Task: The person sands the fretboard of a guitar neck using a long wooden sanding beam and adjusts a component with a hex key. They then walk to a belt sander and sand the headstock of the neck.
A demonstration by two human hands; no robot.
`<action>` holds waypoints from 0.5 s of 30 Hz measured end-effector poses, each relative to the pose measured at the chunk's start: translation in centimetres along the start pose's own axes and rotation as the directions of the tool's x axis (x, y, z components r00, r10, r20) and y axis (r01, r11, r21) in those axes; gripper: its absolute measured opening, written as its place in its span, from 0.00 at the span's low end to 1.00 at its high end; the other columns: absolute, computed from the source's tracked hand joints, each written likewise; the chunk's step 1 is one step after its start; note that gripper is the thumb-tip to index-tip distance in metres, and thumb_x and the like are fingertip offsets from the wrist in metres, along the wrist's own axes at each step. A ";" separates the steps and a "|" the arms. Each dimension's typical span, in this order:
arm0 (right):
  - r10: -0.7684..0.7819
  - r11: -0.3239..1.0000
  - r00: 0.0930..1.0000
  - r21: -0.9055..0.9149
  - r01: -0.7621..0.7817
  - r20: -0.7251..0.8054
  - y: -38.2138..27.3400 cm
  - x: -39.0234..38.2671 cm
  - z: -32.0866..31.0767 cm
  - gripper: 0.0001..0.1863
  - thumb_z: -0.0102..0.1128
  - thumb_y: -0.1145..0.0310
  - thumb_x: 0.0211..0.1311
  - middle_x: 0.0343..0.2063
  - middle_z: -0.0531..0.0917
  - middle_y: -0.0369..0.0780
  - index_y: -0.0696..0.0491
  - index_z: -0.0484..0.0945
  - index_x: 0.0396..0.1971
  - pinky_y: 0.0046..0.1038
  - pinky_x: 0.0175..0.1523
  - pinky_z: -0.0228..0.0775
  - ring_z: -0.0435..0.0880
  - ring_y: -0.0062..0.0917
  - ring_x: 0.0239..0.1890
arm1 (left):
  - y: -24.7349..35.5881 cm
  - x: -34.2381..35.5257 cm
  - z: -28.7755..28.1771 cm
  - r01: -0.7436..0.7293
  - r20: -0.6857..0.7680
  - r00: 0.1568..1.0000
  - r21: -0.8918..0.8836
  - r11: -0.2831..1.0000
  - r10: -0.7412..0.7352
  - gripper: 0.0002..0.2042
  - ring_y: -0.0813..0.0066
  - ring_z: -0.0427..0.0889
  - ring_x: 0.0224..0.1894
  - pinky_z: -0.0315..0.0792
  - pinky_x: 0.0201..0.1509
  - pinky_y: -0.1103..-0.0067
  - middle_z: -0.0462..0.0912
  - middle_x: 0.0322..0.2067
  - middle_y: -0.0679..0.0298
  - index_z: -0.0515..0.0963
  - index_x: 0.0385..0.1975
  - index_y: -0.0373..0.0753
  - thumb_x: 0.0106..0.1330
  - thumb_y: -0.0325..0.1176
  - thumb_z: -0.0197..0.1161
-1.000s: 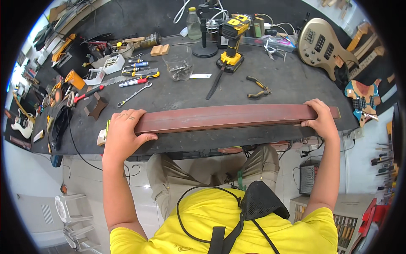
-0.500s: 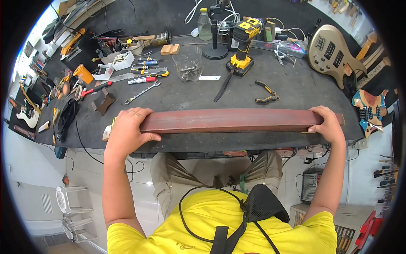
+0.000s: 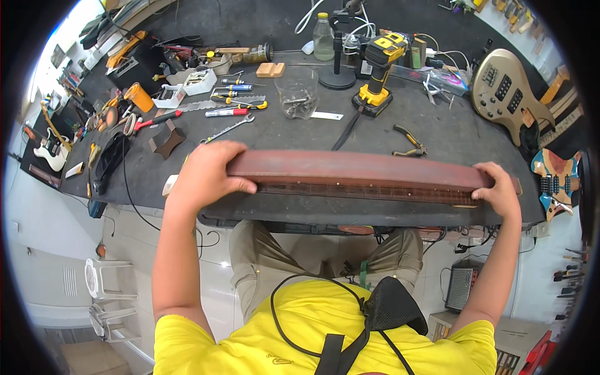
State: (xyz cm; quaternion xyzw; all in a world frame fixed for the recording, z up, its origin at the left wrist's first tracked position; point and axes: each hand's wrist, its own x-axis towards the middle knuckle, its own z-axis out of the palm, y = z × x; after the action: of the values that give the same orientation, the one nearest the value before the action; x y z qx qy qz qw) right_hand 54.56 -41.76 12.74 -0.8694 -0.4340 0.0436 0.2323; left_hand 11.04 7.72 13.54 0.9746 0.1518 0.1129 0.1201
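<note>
My left hand (image 3: 209,172) grips the left end of a long reddish-brown bar (image 3: 356,167), thumb on its near side and fingers over the top. Round the bar's right end is my right hand (image 3: 498,189), also closed on it. Beneath the bar's near edge shows a dark guitar fretboard (image 3: 369,191) with pale dots. The bar hides most of it, and whether the two touch cannot be made out. A pale end piece (image 3: 170,184) pokes out beside my left wrist.
Beyond the bar lie pliers (image 3: 410,141), a yellow cordless drill (image 3: 377,75), a clear plastic cup (image 3: 297,94), a wrench (image 3: 228,128) and a red marker (image 3: 226,112). A gold guitar body (image 3: 506,94) and a blue-and-brown one (image 3: 550,181) stand at the right.
The bar has tilted or risen off the fretboard, whose dotted face now shows along the near side. Both hands moved with it. The whole view has shifted slightly.
</note>
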 end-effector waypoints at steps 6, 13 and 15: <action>0.045 0.999 0.999 -0.019 -0.045 -0.030 2.2 4.8 0.6 0.39 0.88 0.77 0.37 0.53 0.88 0.43 0.57 0.86 0.58 0.40 0.70 0.74 0.83 0.41 0.61 | -1.3 5.4 1.8 0.030 0.068 0.997 0.008 1.000 -0.031 0.33 0.42 0.87 0.57 0.80 0.63 0.57 0.91 0.49 0.48 0.86 0.56 0.35 0.50 0.43 0.89; -0.043 0.993 0.944 -0.121 0.003 -0.326 1.4 1.9 2.1 0.30 0.82 0.71 0.58 0.61 0.87 0.43 0.56 0.85 0.62 0.39 0.74 0.72 0.82 0.41 0.68 | -3.4 5.0 2.3 -0.157 -0.176 0.966 0.179 0.971 0.189 0.30 0.50 0.88 0.59 0.80 0.64 0.59 0.90 0.56 0.51 0.86 0.60 0.34 0.60 0.43 0.86; -0.064 0.998 0.858 -0.035 0.054 -0.510 0.9 -0.5 3.0 0.20 0.72 0.66 0.74 0.59 0.88 0.42 0.59 0.84 0.60 0.36 0.72 0.71 0.84 0.37 0.64 | -4.8 4.1 1.5 -0.023 -0.202 0.979 0.001 1.000 0.023 0.29 0.52 0.89 0.59 0.81 0.63 0.62 0.90 0.57 0.50 0.86 0.60 0.34 0.62 0.42 0.84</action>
State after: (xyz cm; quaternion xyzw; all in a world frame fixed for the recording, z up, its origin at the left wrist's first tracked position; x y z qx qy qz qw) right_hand 54.11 -41.46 9.57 -0.8383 -0.3839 -0.1995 0.3319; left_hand 13.90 13.21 11.61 0.9597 0.1518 0.2127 0.1034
